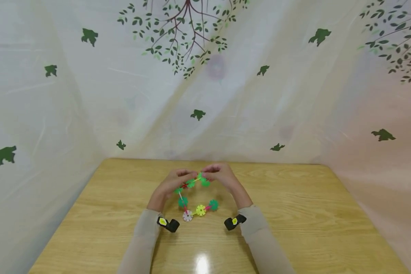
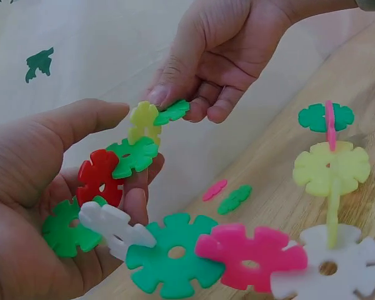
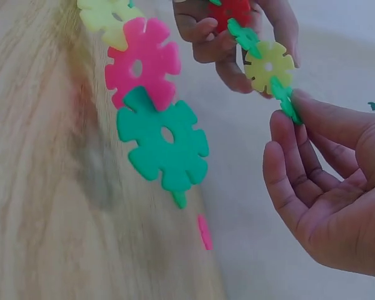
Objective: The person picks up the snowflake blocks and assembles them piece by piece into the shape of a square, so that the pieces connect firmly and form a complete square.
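A curved chain of slotted plastic flower discs, joined edge to edge, runs between the hands and round toward the front. My left hand (image 1: 174,183) holds its far left stretch, with fingers behind the red disc (image 2: 100,179) and a green disc (image 2: 135,156). My right hand (image 3: 337,169) pinches the green end disc (image 3: 287,105) between thumb and fingers. That disc is slotted into a yellow disc (image 3: 269,67). The chain's other part, with a white disc (image 1: 187,216), a yellow disc (image 1: 201,210) and a teal end disc (image 1: 213,204), curves across the front.
A loose pink disc (image 2: 214,189) and a loose green disc (image 2: 235,199) lie on the wooden table (image 1: 294,213) beyond the chain. Behind the table hangs a pale curtain (image 1: 226,114) printed with leaves and birds. Both wrists carry small black cameras.
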A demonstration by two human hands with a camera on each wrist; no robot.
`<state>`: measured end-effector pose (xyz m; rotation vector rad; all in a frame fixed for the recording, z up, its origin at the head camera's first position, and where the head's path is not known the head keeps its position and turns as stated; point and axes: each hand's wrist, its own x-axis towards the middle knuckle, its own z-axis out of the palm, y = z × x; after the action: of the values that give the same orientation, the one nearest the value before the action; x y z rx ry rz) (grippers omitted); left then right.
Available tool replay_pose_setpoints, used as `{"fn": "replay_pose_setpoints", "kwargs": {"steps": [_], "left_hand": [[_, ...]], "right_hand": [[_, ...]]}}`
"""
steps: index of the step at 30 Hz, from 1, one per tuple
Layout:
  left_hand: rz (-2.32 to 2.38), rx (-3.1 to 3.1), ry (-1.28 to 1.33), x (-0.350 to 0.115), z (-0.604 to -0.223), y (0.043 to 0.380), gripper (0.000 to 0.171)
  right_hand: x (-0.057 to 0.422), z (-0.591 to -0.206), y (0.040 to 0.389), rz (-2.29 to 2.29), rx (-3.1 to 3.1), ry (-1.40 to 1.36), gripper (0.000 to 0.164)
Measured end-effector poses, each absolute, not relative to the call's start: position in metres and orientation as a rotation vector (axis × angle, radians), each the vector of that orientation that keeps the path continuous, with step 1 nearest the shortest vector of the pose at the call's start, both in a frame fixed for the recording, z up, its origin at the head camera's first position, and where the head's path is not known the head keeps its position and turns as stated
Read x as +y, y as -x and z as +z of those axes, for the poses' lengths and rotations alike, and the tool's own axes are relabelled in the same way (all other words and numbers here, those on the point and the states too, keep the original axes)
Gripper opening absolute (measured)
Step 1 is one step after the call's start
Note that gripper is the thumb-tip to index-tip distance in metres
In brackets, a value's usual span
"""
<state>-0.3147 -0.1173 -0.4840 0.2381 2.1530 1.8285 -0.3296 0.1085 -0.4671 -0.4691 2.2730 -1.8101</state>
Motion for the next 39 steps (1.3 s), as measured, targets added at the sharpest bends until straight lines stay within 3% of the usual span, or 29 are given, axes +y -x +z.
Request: {"fn": "replay_pose_setpoints", "kwargs": {"steps": [11, 17, 24, 33, 39], "left_hand": [[1.728, 2.141, -0.343, -0.123, -0.482, 0.311, 0.040], [1.754, 2.141, -0.353, -0.123, -0.485, 0.313, 0.038], [1.764, 2.111, -0.317, -0.124, -0.488, 0.312, 0.035], [1.779, 2.111, -0.339, -0.120, -0.487, 0.312, 0.035], [1.789, 2.111, -0.302, -0.119, -0.488, 0.312, 0.035]], "right_hand": [[0.104, -0.449, 0.339, -1.568, 2.352, 0.582, 0.025], [0.113, -0.444, 0.352, -1.431, 2.379, 0.605, 0.034], [0.120, -0.464, 0.366, -1.200, 2.428, 0.668, 0.021], [0.115, -0.482, 0.370, -1.049, 2.452, 0.728, 0.036], [0.116, -0.483, 0.366, -1.045, 2.484, 0.793, 0.027]]}}
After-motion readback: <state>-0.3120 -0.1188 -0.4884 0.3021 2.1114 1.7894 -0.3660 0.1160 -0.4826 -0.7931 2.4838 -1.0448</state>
